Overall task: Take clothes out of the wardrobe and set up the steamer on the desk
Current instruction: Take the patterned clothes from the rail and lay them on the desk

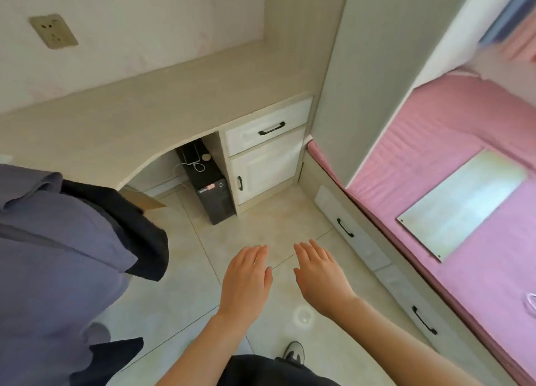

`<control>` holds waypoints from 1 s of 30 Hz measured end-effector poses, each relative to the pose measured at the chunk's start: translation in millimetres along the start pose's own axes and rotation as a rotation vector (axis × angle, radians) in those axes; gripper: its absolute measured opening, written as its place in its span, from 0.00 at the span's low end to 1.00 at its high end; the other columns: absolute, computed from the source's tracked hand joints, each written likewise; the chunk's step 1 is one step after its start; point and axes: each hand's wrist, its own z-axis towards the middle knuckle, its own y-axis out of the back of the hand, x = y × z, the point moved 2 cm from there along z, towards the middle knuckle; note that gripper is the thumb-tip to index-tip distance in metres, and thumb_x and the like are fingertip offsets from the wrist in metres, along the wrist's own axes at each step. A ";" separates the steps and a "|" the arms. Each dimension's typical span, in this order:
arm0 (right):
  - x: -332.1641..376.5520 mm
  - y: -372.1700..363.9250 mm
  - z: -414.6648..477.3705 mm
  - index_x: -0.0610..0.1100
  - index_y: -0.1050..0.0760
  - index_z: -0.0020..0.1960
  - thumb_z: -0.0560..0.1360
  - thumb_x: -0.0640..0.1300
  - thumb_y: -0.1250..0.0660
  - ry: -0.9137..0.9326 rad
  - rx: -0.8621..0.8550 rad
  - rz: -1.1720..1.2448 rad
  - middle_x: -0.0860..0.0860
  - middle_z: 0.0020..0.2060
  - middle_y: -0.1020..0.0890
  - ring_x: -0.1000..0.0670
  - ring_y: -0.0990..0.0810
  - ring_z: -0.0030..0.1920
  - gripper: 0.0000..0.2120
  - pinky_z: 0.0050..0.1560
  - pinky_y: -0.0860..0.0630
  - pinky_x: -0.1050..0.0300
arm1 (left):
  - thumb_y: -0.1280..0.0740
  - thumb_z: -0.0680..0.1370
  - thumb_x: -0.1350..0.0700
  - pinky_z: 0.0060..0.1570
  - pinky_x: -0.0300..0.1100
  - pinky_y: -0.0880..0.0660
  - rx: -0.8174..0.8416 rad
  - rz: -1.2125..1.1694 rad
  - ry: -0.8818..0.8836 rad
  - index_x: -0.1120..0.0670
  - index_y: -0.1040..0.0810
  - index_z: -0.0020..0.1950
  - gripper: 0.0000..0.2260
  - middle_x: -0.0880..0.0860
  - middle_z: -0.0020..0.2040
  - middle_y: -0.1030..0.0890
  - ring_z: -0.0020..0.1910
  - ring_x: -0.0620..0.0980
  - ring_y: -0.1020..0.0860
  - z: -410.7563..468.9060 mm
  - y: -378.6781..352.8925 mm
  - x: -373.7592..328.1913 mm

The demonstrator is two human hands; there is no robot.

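Two garments, a purple-grey one [58,240] and a dark one [139,226] partly under it, hang in folds at the left of the view, beside the curved front edge of the desk [145,104]. What bears them is hidden. Their place close to the desk suggests they are out of the wardrobe and kept within reach. No steamer is in view, so that part of the task appears not yet done.

The left hand [246,281] and the right hand [319,275] are held side by side, apart, palms down over the tiled floor [261,220]. The fingers are straight and neither hand grips anything, a posture that reads as free hands between steps.

A wall socket [53,31] sits above the desk top, a likely reason for setting up the steamer there. Beneath the desk stand a computer tower [211,188] and a drawer [266,127]. To the right lies a pink-sheeted bed [449,142] carrying a pale flat panel [461,202].
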 end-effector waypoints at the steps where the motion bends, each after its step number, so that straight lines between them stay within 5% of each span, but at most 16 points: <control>1: -18.8 -0.5 -11.9 0.39 0.26 0.65 0.71 0.49 0.29 -0.038 -0.001 0.009 0.45 0.59 0.20 0.42 0.24 0.64 0.26 0.62 0.27 0.49 | 0.35 0.78 0.52 0.64 0.44 0.28 0.012 -0.007 -0.037 0.54 0.27 0.69 0.19 0.51 0.64 0.23 0.64 0.50 0.26 5.0 -7.9 -18.1; 6: -93.5 -1.6 -62.9 0.40 0.42 0.75 0.81 0.50 0.44 -0.210 -0.001 0.070 0.46 0.72 0.35 0.43 0.43 0.75 0.26 0.74 0.46 0.48 | 0.32 0.76 0.53 0.62 0.45 0.27 0.050 -0.038 -0.202 0.55 0.25 0.67 0.19 0.51 0.61 0.21 0.61 0.50 0.24 26.7 -35.9 -101.2; 13: -161.2 2.7 -95.2 0.42 0.46 0.76 0.81 0.50 0.46 -0.402 -0.031 0.152 0.47 0.74 0.38 0.44 0.47 0.76 0.26 0.76 0.48 0.48 | 0.34 0.77 0.53 0.61 0.44 0.27 0.074 -0.030 -0.350 0.55 0.25 0.67 0.18 0.50 0.61 0.21 0.61 0.50 0.24 64.7 -54.9 -172.5; 30: -333.7 67.6 25.3 0.36 0.28 0.65 0.71 0.43 0.30 -0.611 -0.193 0.090 0.42 0.60 0.22 0.38 0.25 0.64 0.24 0.62 0.27 0.44 | 0.33 0.76 0.56 0.67 0.50 0.31 0.017 -0.057 -0.566 0.59 0.29 0.69 0.22 0.57 0.68 0.25 0.68 0.57 0.29 305.4 -72.3 -276.1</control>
